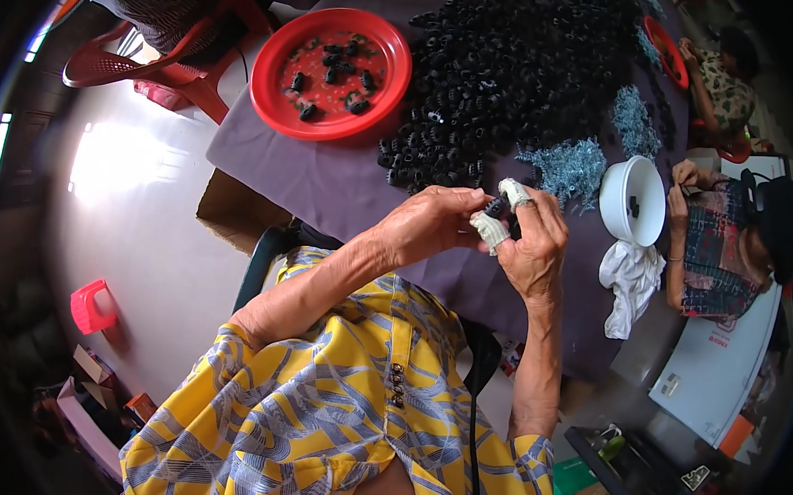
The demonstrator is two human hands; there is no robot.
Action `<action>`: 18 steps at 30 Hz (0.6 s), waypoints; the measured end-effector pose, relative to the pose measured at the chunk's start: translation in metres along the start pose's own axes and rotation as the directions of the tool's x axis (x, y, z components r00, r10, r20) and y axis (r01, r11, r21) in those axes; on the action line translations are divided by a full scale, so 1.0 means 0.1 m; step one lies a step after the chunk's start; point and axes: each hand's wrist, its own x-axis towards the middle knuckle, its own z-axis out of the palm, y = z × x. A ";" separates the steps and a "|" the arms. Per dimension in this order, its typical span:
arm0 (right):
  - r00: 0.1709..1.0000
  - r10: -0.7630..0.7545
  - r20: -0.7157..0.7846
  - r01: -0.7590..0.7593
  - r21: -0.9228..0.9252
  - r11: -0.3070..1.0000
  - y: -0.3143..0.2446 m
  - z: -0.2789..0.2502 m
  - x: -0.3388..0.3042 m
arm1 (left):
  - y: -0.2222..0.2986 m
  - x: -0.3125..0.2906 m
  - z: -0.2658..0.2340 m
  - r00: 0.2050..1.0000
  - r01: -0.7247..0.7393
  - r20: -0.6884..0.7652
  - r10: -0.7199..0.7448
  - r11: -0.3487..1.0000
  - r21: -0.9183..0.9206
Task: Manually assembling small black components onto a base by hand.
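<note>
My left hand (434,221) and my right hand (534,246) meet over the near edge of the cloth-covered table. Between their fingertips is a small black ribbed plastic piece (495,207). Pale cloth covers wrap the thumb and a finger of my right hand, which pinch the piece from the right. My left fingers close on it from the left, their tips partly hidden. Just beyond lies a big heap of similar black pieces (504,83), with a tangle of blue-grey small parts (567,167) at its near right edge.
A red round tray (270,84) with several black pieces stands at the far left of the purple tablecloth (275,165). To the right are a white tub (609,205) and a white cloth (632,282). Two other people sit along the right side. A red chair (216,90) stands far left.
</note>
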 end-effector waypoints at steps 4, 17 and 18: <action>1.000 -0.011 -0.002 0.011 0.005 1.000 -0.03 0.03 -0.03 | -0.04 0.03 -0.06 0.996 0.056 0.073 -0.050 0.995 -0.077; 0.999 0.003 0.035 -0.005 0.058 0.998 -0.07 0.02 -0.04 | -0.11 0.05 -0.14 0.982 0.106 0.177 -0.058 0.956 -0.273; 0.999 -0.014 0.033 0.012 0.065 0.998 -0.07 0.02 -0.03 | -0.11 0.04 -0.13 0.983 0.105 0.176 -0.058 0.956 -0.272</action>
